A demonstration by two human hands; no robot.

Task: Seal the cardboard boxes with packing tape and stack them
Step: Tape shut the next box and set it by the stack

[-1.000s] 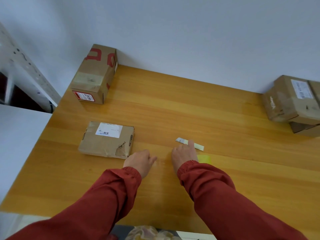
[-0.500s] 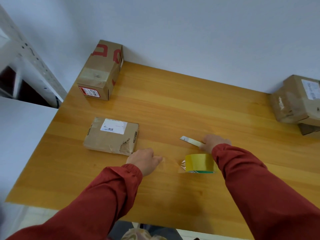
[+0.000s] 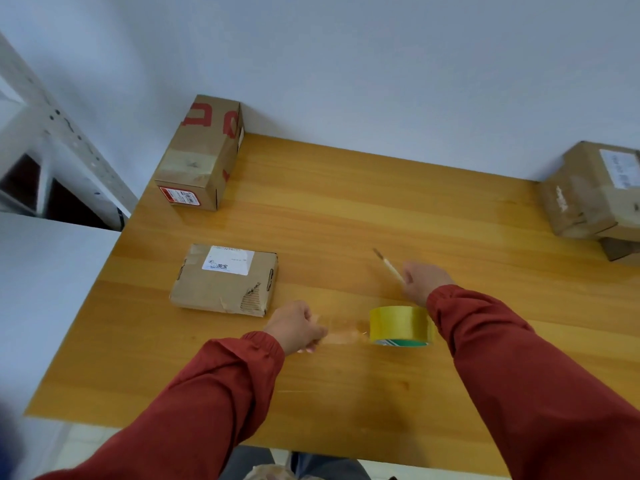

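Landmark = tape roll (image 3: 400,323), yellow, sitting on the table (image 3: 346,209), w/ both hands close by it.

Change: R hand (image 3: 424,280), just behind the roll, now grips the cutter (image 3: 388,266) & has it off the wood, tip tilted up & away. Half a sec ago it lay flat behind the roll w/ the fingers only reaching it. L hand (image 3: 298,327), left of the roll, keeps pinching the free end of the tape strip (image 3: 341,336), fingers curled tight on it. The strip runs low from roll to hand, approx. same length as before. Roll hasn't shifted.

Meaning: step in hand looks like cutting a length off; no sealing yet. Next prob. blade to strip close by the roll, L hand keeping tension so the tape doesn't fold on itself.

Boxes: flat box (image 3: 225,280) w/ white label lies left of & a bit behind the roll, nearest, so likely the one for this piece. Tall box (image 3: 202,154) w/ red print stands far behind-left of the roll, at the wall. Stacked boxes (image 3: 595,192) sit far right of & behind the roll, partly out of frame; whether they're sealed I can't tell.
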